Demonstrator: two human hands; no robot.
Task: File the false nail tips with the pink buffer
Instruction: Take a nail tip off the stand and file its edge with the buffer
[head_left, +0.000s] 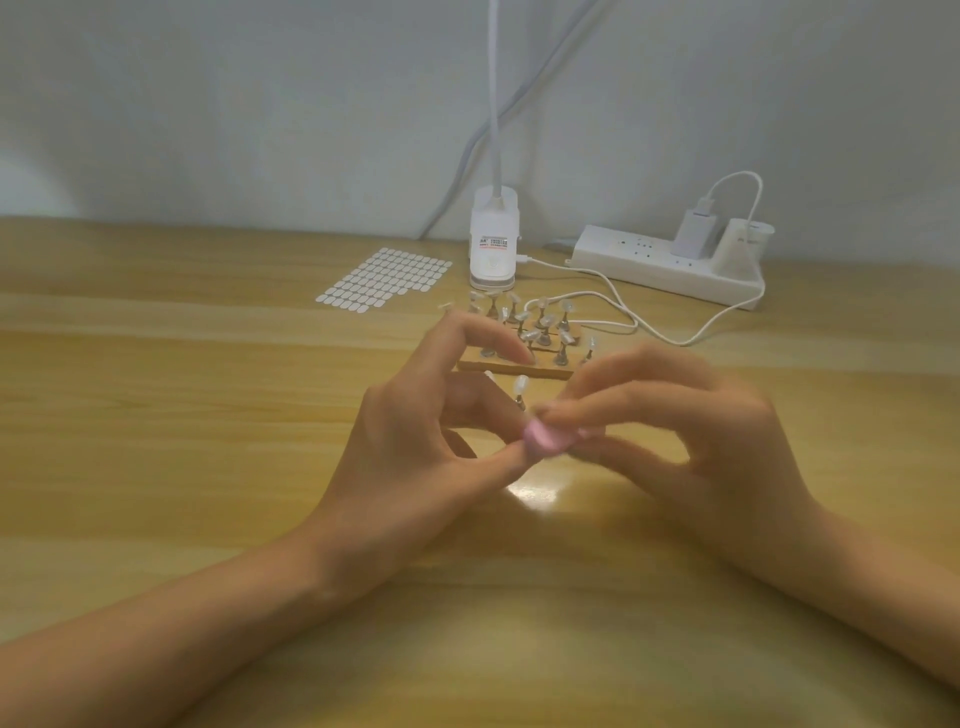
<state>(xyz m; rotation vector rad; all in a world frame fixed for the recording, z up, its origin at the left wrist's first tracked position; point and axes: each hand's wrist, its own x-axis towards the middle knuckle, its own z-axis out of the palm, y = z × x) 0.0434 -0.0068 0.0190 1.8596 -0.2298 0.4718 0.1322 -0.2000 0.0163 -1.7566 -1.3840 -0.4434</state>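
Wood-grain surface (156, 415) fills the lower two thirds of the frame, with a pale wall behind it.

Both forearms come in from the bottom corners and the hands meet just right of centre.
- Right hand (691, 431): motion-blurred, fingers curled, thumb and forefinger pinching the pink buffer (545, 441).
- Left hand (415, 441): thumb tip touches the buffer's left end, index finger sticks up and is slightly bent, other fingers are curled in. It looks to be pinching the stem of a single nail tip (521, 385), which stands just above the buffer. The exact contact is blurred.

Upper right: white power strip (649, 265) with a charger (693, 234) plugged in. A white cable (623, 322) loops from it across the surface.

Top centre: white lamp base (493, 244), its neck running up out of frame.

Left of the lamp: a sheet of small white stickers (387, 280) lying flat.

Just behind the hands: a wooden block (519, 370) holding the rest of the nail tips (543, 322) upright on short stems, partly hidden by the left index finger.
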